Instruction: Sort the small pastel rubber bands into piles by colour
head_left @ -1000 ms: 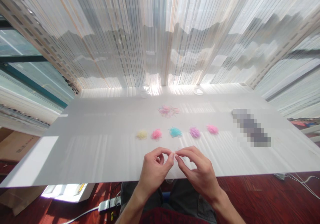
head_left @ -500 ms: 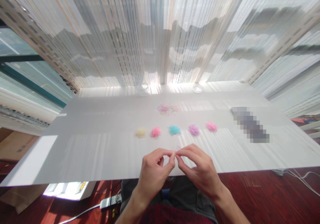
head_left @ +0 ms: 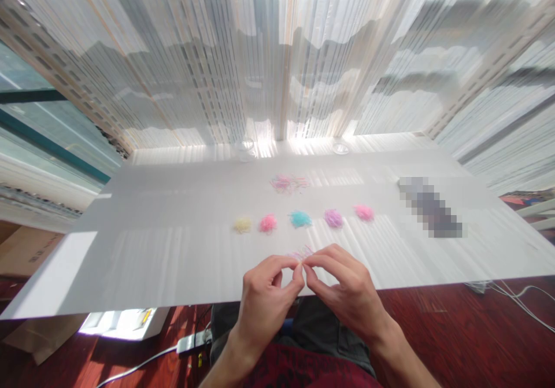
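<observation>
While your left hand (head_left: pixel 266 289) and right hand (head_left: pixel 347 284) are pinching narrowly by the near edge of the surface (head_left: pixel 173 255), on what I cannot tell, a mixed pile (head_left: pixel 300 252) is lying just beyond.

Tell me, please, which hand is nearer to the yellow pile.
Left. The left hand is on the near side of the yellow pile, slightly to the right; the right hand is too, but farther right.
</observation>
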The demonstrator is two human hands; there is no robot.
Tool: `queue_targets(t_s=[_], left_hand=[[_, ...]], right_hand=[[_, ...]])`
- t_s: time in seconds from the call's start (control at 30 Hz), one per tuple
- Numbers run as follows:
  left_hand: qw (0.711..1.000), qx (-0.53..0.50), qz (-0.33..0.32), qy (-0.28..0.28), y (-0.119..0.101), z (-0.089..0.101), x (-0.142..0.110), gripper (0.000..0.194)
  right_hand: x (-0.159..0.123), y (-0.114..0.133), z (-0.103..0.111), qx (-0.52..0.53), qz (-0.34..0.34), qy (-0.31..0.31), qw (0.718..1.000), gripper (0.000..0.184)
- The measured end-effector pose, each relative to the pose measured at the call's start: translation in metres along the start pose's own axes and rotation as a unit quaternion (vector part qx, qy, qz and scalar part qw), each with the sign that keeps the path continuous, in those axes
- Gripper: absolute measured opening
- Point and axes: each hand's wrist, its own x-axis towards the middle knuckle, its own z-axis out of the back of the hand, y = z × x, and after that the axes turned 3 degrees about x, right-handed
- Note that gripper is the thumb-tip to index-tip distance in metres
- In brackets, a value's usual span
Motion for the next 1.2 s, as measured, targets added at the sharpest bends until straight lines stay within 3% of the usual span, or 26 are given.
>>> queue_targets(t_s=[0.57,0.9,1.2], left_hand=[[1.0,0.007,-0.007,0.0,-0.0051,0.0009,-0.0037,0.012],[1.0,0.026,-0.015,0.005,-0.0057,0.0026,-0.0038,0.013],[0.999,0.029,-0.028,0.01,-0.0075,0.0014,-0.0044,0.012]], right_hand=[[0.0008,0.0037,0.0029,-0.007,0.003,-0.001,1.0,0.014],[0.0005,-0.0001,0.0105,-0.012,0.014,0.061,0.998,0.015],[0.0012,0.0014,0.0065,-0.04,0.013,0.036,0.998,0.015]])
